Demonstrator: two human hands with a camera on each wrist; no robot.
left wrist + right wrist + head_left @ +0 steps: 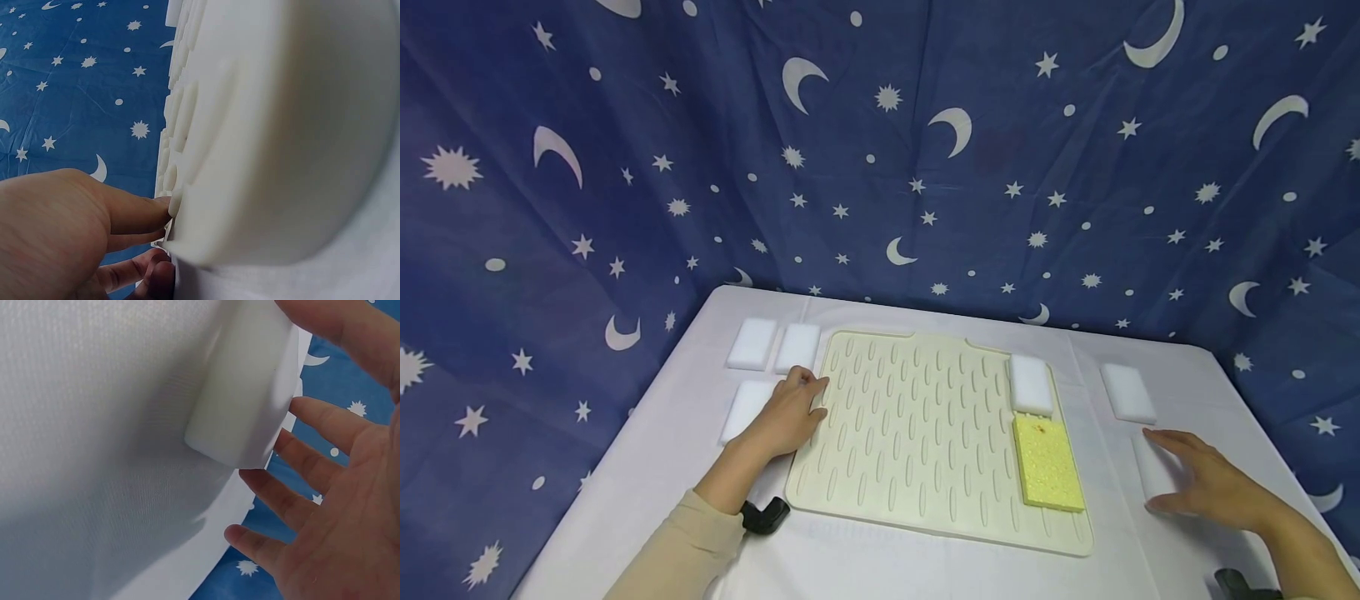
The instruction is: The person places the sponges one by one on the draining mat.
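A cream ridged mat [917,450] lies on the white-covered table. At its left edge is my left hand [786,417], and in the left wrist view its thumb [147,212] rests on the ridges. Other fingers curl beside the edge, with no clear grip. My right hand [1213,479] spreads over a white block [1152,467] right of the mat. In the right wrist view thumb and fingers reach along the white block [240,387] without closing round it. On the mat's right side, another white sponge-like block [1032,385] lies behind a yellow sponge [1048,462].
Left of the mat lie three more white blocks: the far left one [752,343], one beside it [798,347], and one partly behind my left hand [747,408]. Another white block [1129,392] lies at right. A blue star-patterned curtain [880,167] stands behind the table.
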